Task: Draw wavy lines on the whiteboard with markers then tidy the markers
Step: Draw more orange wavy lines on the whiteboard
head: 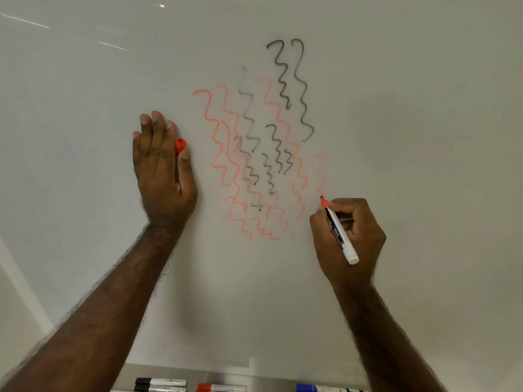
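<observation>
The whiteboard (396,108) fills the view and carries several red and black wavy lines (254,154) in its middle. My right hand (349,239) grips an uncapped red marker (339,233); its red tip touches the board at the lower end of a faint red wavy line on the right. My left hand (162,168) lies flat against the board left of the drawing, fingers straight, with the marker's red cap (180,146) pinched between thumb and forefinger.
A tray (268,377) along the board's bottom edge holds two black-capped markers (160,384), a red-capped marker (220,388) and a blue-capped marker (328,388). The board's left edge (25,281) runs diagonally at the lower left.
</observation>
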`<action>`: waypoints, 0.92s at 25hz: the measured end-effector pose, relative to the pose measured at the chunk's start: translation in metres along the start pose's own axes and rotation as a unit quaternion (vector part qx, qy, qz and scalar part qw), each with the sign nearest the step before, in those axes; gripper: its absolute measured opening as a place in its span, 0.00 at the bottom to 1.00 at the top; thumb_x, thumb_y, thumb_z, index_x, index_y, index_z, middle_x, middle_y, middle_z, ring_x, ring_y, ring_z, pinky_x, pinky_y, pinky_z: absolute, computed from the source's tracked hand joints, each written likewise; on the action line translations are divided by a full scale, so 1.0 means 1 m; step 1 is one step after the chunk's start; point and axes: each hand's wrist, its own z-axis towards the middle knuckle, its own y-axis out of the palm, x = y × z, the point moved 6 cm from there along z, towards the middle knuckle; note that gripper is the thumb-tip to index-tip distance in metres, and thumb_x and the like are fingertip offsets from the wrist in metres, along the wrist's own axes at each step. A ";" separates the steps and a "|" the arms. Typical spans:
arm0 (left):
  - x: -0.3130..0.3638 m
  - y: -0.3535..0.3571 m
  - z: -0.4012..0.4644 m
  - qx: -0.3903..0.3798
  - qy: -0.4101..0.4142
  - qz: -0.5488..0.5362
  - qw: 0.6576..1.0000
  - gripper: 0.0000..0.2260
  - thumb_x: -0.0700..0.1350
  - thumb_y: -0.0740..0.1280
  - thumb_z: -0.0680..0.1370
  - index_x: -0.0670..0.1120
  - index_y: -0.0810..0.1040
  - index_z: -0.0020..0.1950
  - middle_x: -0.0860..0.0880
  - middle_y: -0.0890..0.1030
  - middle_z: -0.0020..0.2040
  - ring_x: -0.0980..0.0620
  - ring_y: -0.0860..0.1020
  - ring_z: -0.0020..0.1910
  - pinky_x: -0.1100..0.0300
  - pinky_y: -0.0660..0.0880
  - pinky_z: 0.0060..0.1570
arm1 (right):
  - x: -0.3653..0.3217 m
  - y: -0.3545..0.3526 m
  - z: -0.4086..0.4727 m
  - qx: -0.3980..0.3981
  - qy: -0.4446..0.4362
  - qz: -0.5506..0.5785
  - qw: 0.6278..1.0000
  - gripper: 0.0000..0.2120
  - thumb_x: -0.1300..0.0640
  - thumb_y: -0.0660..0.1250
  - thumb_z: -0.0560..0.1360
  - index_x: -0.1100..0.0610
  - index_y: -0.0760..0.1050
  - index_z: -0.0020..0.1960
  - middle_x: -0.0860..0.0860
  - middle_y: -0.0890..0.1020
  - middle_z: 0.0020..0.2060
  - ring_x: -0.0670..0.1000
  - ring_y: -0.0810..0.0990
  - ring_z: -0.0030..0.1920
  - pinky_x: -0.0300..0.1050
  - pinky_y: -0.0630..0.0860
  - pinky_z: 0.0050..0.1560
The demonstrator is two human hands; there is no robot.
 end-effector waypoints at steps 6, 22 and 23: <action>0.001 -0.001 -0.006 -0.007 -0.003 0.000 1.000 0.19 0.35 0.61 0.85 0.32 0.69 0.76 0.32 0.68 0.77 0.36 0.62 0.80 0.36 0.59 0.79 | 0.009 -0.003 -0.017 -0.004 0.003 -0.024 1.000 0.05 0.62 0.75 0.74 0.58 0.79 0.47 0.50 0.81 0.36 0.52 0.80 0.33 0.49 0.80 0.35; 0.001 -0.002 -0.027 -0.032 -0.040 0.001 0.999 0.19 0.35 0.62 0.85 0.32 0.68 0.76 0.33 0.67 0.77 0.32 0.63 0.79 0.32 0.59 0.78 | 0.030 -0.012 -0.051 -0.150 0.092 0.005 0.984 0.07 0.61 0.77 0.75 0.52 0.80 0.45 0.44 0.83 0.35 0.49 0.81 0.33 0.47 0.80 0.34; 0.005 -0.003 -0.029 -0.039 -0.058 -0.011 0.998 0.19 0.35 0.62 0.85 0.32 0.68 0.76 0.33 0.67 0.78 0.33 0.62 0.80 0.33 0.58 0.78 | 0.029 -0.012 -0.052 -0.161 0.117 0.027 0.980 0.07 0.61 0.77 0.75 0.52 0.81 0.46 0.45 0.83 0.35 0.50 0.82 0.33 0.45 0.79 0.33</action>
